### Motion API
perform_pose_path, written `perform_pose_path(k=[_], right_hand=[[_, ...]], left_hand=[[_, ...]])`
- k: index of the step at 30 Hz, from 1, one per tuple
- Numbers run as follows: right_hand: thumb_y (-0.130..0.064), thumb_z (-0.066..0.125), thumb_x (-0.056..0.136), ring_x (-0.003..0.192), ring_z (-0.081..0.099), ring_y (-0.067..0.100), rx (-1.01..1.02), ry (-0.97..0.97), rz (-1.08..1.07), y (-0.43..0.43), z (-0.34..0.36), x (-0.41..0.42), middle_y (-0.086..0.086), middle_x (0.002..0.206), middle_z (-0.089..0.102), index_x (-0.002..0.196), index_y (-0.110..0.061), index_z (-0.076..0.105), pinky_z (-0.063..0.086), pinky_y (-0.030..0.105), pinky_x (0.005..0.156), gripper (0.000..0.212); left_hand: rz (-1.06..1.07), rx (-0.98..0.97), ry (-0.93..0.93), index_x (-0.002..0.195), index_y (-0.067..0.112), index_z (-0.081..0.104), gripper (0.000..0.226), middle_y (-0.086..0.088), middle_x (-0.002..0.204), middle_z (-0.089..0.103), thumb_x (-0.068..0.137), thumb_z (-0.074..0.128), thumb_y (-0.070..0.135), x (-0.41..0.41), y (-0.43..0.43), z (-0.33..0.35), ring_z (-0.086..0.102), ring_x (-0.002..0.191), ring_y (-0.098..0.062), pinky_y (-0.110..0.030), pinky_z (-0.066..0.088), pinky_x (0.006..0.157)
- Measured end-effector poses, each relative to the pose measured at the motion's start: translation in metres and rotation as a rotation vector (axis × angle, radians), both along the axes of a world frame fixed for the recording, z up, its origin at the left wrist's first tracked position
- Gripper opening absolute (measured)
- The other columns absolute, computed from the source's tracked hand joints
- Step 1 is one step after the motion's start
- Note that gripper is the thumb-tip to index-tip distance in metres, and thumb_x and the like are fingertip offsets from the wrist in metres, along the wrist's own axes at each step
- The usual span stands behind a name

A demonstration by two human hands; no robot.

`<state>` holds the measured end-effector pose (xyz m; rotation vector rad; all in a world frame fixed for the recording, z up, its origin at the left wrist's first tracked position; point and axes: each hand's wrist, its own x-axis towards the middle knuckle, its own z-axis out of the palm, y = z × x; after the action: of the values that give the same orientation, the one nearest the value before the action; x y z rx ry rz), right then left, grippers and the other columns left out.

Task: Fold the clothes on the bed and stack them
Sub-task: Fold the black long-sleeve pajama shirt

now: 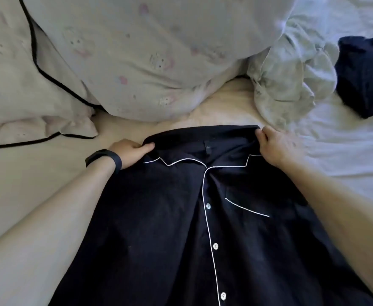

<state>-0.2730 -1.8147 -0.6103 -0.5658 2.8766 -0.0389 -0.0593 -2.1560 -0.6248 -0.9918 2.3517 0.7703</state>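
While the dark shirt [170, 217] is laid front-up on the bed [26, 173], buttons closed, its collar is held at both ends. The left corner is gripped by the curled fingers [147, 147] of the left hand [130, 152], and the right corner is pinched by the right hand [274, 144]. Another dark garment [364, 76] is seen crumpled on the sheet beside the duvet [137, 51].

Both bare forearms reach up from the lower corners of the frame toward its middle. The left grip [132, 151], left of centre, lies back up, its thumb pinching the shirt [170, 217] at the collar's left end. The right grip [274, 146], right of centre, pinches the collar's right end, fingers curled, back of the hand up.
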Motion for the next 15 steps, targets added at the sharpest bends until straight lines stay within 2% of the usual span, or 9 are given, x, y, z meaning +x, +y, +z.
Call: perform_pose_path(k=[2,3,5,7,9,11,13,15], right_hand=[[-0.038,0.028,0.109,0.118,0.053,0.044,0.006,-0.110,0.001,0.003,-0.026,0.010,0.022,0.129,0.057,0.124,-0.014,0.056,0.041,0.050,0.095,0.040],[-0.033,0.028,0.109,0.117,0.051,0.045,-0.015,-0.126,0.010,0.004,-0.033,0.013,0.021,0.130,0.053,0.128,-0.012,0.054,0.042,0.053,0.096,0.038],[-0.036,0.029,0.110,0.117,0.051,0.047,-0.061,-0.117,-0.029,0.000,-0.036,0.009,0.024,0.130,0.053,0.126,-0.010,0.055,0.041,0.055,0.098,0.040],[-0.049,0.026,0.109,0.118,0.054,0.046,-0.126,-0.098,-0.136,-0.009,-0.028,-0.002,0.029,0.126,0.059,0.118,-0.010,0.058,0.040,0.050,0.097,0.051],[-0.052,0.024,0.109,0.111,0.059,0.046,-0.183,0.024,-0.151,-0.019,-0.019,-0.019,0.030,0.117,0.063,0.104,-0.011,0.057,0.039,0.046,0.085,0.053],[-0.051,0.025,0.109,0.109,0.059,0.045,-0.200,0.100,-0.132,-0.026,-0.013,-0.027,0.028,0.114,0.064,0.098,-0.014,0.053,0.033,0.043,0.078,0.048],[-0.051,0.026,0.108,0.118,0.055,0.044,-0.130,0.030,-0.149,-0.028,-0.018,-0.027,0.028,0.122,0.062,0.113,-0.011,0.055,0.037,0.046,0.086,0.050],[-0.053,0.026,0.106,0.137,0.042,0.039,-0.120,-0.075,-0.231,-0.028,-0.025,-0.014,0.023,0.141,0.053,0.134,-0.011,0.049,0.031,0.053,0.107,0.056]], left_hand=[[0.058,-0.110,0.054,0.053,0.018,0.061,0.086,-0.002,0.059,0.064,0.068,0.028,0.096,-0.001,0.001,-0.014,0.061,0.065,-0.026,-0.031,0.038,0.055],[0.031,-0.207,0.072,0.052,0.016,0.060,0.090,-0.003,0.055,0.061,0.070,0.023,0.096,-0.003,0.002,-0.019,0.058,0.059,-0.026,-0.030,0.035,0.052],[-0.051,-0.380,0.104,0.054,0.015,0.057,0.090,-0.007,0.061,0.062,0.078,0.018,0.092,-0.012,0.001,-0.025,0.056,0.060,-0.030,-0.033,0.039,0.054],[-0.093,-0.484,0.171,0.068,0.017,0.064,0.083,-0.015,0.082,0.069,0.087,0.020,0.085,-0.024,-0.001,-0.023,0.062,0.079,-0.037,-0.042,0.050,0.074],[-0.100,-0.614,0.297,0.105,0.008,0.073,0.076,-0.023,0.113,0.069,0.095,0.033,0.072,-0.037,-0.006,-0.018,0.061,0.108,-0.043,-0.047,0.047,0.096],[-0.076,-0.655,0.359,0.134,0.004,0.059,0.070,-0.024,0.135,0.058,0.099,0.043,0.062,-0.043,-0.010,-0.012,0.052,0.125,-0.045,-0.050,0.040,0.105],[-0.097,-0.573,0.269,0.146,0.007,0.046,0.076,-0.021,0.148,0.047,0.099,0.034,0.065,-0.046,-0.006,-0.009,0.043,0.135,-0.043,-0.051,0.033,0.112],[-0.076,-0.504,0.167,0.153,0.008,0.032,0.083,-0.021,0.157,0.034,0.098,0.024,0.069,-0.042,0.005,-0.008,0.033,0.143,-0.041,-0.052,0.025,0.116]])
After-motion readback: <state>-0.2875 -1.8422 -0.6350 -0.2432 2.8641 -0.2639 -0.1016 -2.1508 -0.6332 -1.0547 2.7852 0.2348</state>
